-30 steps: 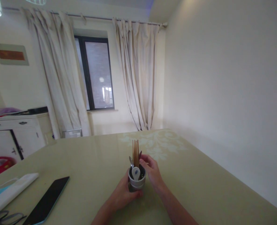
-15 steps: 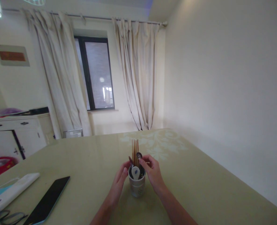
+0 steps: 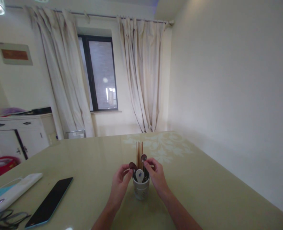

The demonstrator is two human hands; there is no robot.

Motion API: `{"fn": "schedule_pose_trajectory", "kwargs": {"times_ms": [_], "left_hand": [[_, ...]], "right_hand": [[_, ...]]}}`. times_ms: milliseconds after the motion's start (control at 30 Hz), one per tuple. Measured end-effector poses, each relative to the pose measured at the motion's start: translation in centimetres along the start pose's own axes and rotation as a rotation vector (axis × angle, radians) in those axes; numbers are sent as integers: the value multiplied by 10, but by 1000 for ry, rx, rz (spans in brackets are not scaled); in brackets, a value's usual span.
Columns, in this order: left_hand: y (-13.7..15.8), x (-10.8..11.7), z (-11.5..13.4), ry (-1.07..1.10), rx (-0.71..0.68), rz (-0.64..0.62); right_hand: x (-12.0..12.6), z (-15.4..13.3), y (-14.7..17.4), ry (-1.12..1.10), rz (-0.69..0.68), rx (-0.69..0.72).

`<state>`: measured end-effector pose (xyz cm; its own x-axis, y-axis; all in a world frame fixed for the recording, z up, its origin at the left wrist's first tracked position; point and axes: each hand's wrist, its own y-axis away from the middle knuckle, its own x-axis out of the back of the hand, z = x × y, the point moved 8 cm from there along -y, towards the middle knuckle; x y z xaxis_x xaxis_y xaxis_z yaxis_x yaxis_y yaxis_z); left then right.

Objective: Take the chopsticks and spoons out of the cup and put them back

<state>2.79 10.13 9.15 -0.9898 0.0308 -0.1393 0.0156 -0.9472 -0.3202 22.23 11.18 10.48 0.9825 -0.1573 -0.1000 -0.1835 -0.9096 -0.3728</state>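
Note:
A pale utensil holder (image 3: 141, 191) stands upright on the table, with several wooden chopsticks (image 3: 139, 153) rising from its back. A white spoon (image 3: 139, 175) with a small blue mark leans at its front. My left hand (image 3: 120, 182) is closed at the holder's left rim, thumb and fingers pinching a dark brown spoon (image 3: 132, 165). On the other side my right hand (image 3: 156, 175) pinches a second dark spoon (image 3: 143, 157) just below its bowl. The lower parts of both spoons are hidden in the holder.
On the left of the green table (image 3: 91, 166) lie a black phone (image 3: 50, 202), a long white device (image 3: 14, 193) and a tangle of dark cable (image 3: 8, 218). A wall (image 3: 232, 95) runs along the table's right side. A white cabinet (image 3: 33, 134) stands at far left.
My left fingers have closed on the left spoon, whose bowl has turned to face me more. My right hand stays at its spoon. The camera view has shifted slightly.

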Motion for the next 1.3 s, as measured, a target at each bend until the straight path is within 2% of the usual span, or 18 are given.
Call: {"fn": "schedule_pose_trajectory", "kwargs": {"times_ms": [133,333,467,633,800,933,1100,1200,1300], "left_hand": [[-2,4,-1,-43,-29,4],[-2,-3,-2,-105,-49,-80],[-1,1,9,-76,-77,-13],[-2,1,12,-31,-38,-10],[-3,-2,1,-62,4,-37],[-6,-3,-4,-33,62,-9],[-31,-12,5,71,133,-3],[-55,-29,18,181,181,-84],[-71,-47,33,170,218,-202]], "right_hand": [[0,5,0,0,-2,-21],[-1,4,2,3,-8,-53],[-3,5,3,2,-18,-61],[-2,6,3,-12,-16,-67],[-2,7,2,9,-8,-47],[-3,8,1,-19,-10,-40],[-7,11,1,-65,-32,-43],[-9,13,2,-75,-38,-44],[-8,15,3,-78,-28,-38]]}}
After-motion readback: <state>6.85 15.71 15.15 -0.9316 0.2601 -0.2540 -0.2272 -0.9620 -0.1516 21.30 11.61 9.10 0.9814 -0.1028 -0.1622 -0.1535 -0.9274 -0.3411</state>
